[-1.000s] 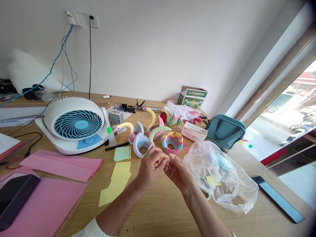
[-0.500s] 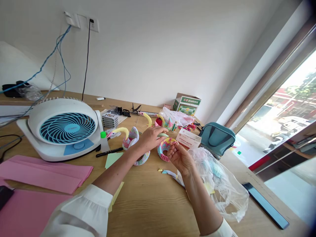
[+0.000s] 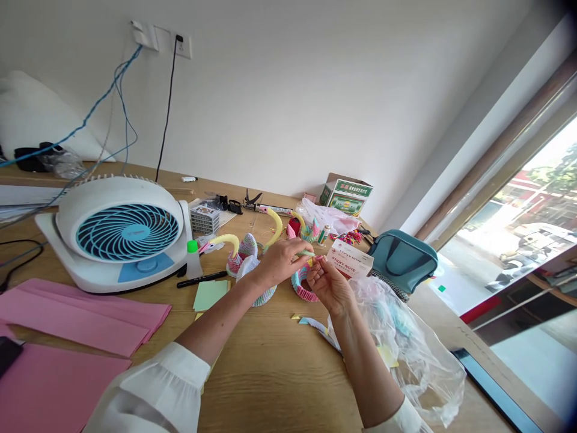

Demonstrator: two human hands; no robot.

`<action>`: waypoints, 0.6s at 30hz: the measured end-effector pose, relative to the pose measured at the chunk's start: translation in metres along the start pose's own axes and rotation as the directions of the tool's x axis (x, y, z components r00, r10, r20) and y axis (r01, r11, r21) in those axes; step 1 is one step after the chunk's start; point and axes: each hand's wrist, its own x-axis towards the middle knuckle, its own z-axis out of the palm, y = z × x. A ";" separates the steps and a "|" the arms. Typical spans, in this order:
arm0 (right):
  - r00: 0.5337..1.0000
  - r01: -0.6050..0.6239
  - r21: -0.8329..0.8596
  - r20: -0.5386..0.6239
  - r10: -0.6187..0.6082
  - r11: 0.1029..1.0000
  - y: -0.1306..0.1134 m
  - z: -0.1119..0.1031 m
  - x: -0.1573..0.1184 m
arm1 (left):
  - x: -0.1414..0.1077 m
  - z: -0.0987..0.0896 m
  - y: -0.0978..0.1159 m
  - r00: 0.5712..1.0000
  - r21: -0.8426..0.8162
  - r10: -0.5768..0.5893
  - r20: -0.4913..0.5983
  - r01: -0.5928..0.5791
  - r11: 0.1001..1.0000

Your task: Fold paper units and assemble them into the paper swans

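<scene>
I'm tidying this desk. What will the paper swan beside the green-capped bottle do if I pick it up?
The paper swan is probably very light for its size, being built of many small folded units. Its thin yellow neck looks the weak spot, likely to bend or pull loose, so lifting by the body seems safer.

PLACE: small paper-craft workroom | 9 o'clock: pink paper sheets (image 3: 81, 316) on wooden desk (image 3: 274, 385) | 10 o'clock: desk fan (image 3: 119, 234) | 11 o'clock: wall socket (image 3: 181, 45) | 12 o'clock: folded paper swans (image 3: 241, 258) | 2 o'clock: street-side window (image 3: 509, 240)
</scene>
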 end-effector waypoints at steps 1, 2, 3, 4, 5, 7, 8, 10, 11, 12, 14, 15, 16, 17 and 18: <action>1.000 -0.006 -0.009 0.001 0.006 1.000 0.000 0.001 0.000 | 0.000 0.000 0.000 1.000 -0.003 0.005 -0.002 -0.005 1.000; 1.000 -0.010 -0.016 -0.001 0.010 1.000 0.000 0.002 0.000 | 0.000 0.000 0.000 1.000 -0.007 0.010 -0.004 -0.011 1.000; 1.000 -0.011 -0.020 -0.005 0.011 1.000 0.000 0.003 0.000 | 0.000 0.000 0.000 1.000 -0.010 0.016 -0.005 -0.016 1.000; 1.000 -0.013 -0.019 -0.012 0.013 1.000 0.000 0.004 0.000 | 0.000 0.001 0.000 1.000 -0.012 0.020 -0.004 -0.020 1.000; 1.000 -0.012 -0.015 -0.022 0.011 1.000 0.001 0.005 0.000 | 0.000 0.001 0.000 1.000 -0.011 0.022 -0.003 -0.022 1.000; 0.998 -0.002 0.000 -0.057 0.002 1.000 0.002 0.008 0.000 | 0.000 0.002 -0.001 1.000 -0.003 0.020 -0.001 -0.020 1.000; 0.997 0.006 0.008 -0.075 -0.006 1.000 0.002 0.010 0.000 | 0.000 0.002 -0.002 1.000 0.002 0.018 0.000 -0.018 1.000; 0.994 0.019 0.016 -0.105 -0.017 1.000 0.003 0.013 0.000 | 0.000 0.002 -0.003 1.000 0.008 0.014 0.001 -0.014 1.000; 0.994 0.023 0.018 -0.110 -0.020 1.000 0.004 0.014 0.000 | 0.000 0.003 -0.003 1.000 0.008 0.014 0.001 -0.014 1.000; 0.994 0.023 0.019 -0.109 -0.021 1.000 0.004 0.015 0.000 | 0.000 0.003 -0.003 1.000 0.007 0.013 0.003 -0.013 1.000; 0.996 0.017 0.018 -0.089 -0.016 1.000 0.005 0.014 0.001 | 0.000 0.003 -0.003 1.000 0.004 0.009 0.009 -0.009 1.000; 0.997 0.014 0.014 -0.073 -0.013 1.000 0.005 0.012 0.002 | 0.000 0.003 -0.003 1.000 0.004 0.005 0.012 -0.005 1.000; 0.999 0.013 0.006 -0.052 -0.013 1.000 0.005 0.011 0.003 | 0.000 0.002 -0.003 1.000 0.004 0.001 0.015 -0.001 1.000; 0.999 0.018 -0.005 -0.030 -0.018 1.000 0.005 0.008 0.004 | 0.001 0.002 -0.002 1.000 0.005 -0.003 0.016 0.003 1.000; 1.000 0.026 -0.018 -0.008 -0.026 1.000 0.005 0.006 0.005 | 0.001 0.002 -0.002 1.000 0.005 -0.005 0.017 0.005 1.000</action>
